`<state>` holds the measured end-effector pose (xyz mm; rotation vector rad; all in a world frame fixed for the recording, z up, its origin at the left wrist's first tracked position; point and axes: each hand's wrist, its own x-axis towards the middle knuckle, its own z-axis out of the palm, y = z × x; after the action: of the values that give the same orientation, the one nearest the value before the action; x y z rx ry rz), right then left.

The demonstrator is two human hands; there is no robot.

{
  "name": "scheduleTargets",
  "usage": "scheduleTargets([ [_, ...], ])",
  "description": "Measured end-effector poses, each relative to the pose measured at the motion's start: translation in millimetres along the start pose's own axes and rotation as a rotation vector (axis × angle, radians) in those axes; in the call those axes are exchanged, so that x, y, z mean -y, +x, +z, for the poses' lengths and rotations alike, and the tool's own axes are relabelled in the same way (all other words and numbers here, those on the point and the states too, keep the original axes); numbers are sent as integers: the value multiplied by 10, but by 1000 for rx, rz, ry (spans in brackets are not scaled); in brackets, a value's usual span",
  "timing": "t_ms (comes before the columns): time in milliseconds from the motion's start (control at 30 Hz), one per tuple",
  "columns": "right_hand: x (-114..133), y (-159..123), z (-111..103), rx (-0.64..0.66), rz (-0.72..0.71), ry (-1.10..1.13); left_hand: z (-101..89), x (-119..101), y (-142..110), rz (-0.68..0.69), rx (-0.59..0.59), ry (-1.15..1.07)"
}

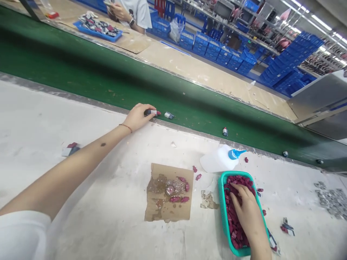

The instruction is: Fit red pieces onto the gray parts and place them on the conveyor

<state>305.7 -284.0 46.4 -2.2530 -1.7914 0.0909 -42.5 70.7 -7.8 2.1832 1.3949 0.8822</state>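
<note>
My left hand (138, 115) reaches out to the edge of the green conveyor belt (108, 76) and pinches a small grey and red assembled part (152, 112). A second such part (168, 115) lies just right of it on the belt. My right hand (248, 213) rests inside a teal basket (222, 213) full of small dark red pieces (233, 225), fingers curled into the heap; what they hold is hidden.
A glue-stained cardboard square (169, 196) with a few red pieces lies between my hands. A white glue bottle with a blue nozzle (219, 160) lies on its side. Another part (225, 131) sits on the belt. Grey metal pieces (332, 200) lie far right. Another person (130, 14) works across the belt.
</note>
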Motion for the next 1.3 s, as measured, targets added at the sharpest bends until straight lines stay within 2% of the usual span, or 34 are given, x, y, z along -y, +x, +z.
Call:
scheduleTargets([
  [100,-19,79,101,42,-112,-133,147,-48,83,152,30,149],
  [233,-5,191,147,88,-168,-215,360,-265,134,305,209,156],
  [333,-18,227,131,94,-159,-174,489,-409,209,282,263,120],
  [467,-22,231,108,52,-104,3,592,-576,292,200,235,46],
  [567,18,230,75,34,1,185,628,-732,238,121,192,-73],
  [633,68,220,32,42,112,355,623,-841,112,57,179,-184],
  [733,172,176,-53,8,273,630,546,-975,-220,-26,239,-369],
  [833,329,109,-120,-73,369,829,380,-1052,-655,-73,351,-541],
  [900,479,75,-136,-91,394,968,248,-1076,-939,-167,470,-734],
  [1000,767,77,-104,6,405,1165,82,-1086,-1281,-369,599,-993],
  [1167,1229,187,109,244,308,1152,-26,-1055,-1637,-501,571,-1179],
  [1300,1441,277,356,275,190,1099,-65,-1022,-1783,-564,449,-1171],
])
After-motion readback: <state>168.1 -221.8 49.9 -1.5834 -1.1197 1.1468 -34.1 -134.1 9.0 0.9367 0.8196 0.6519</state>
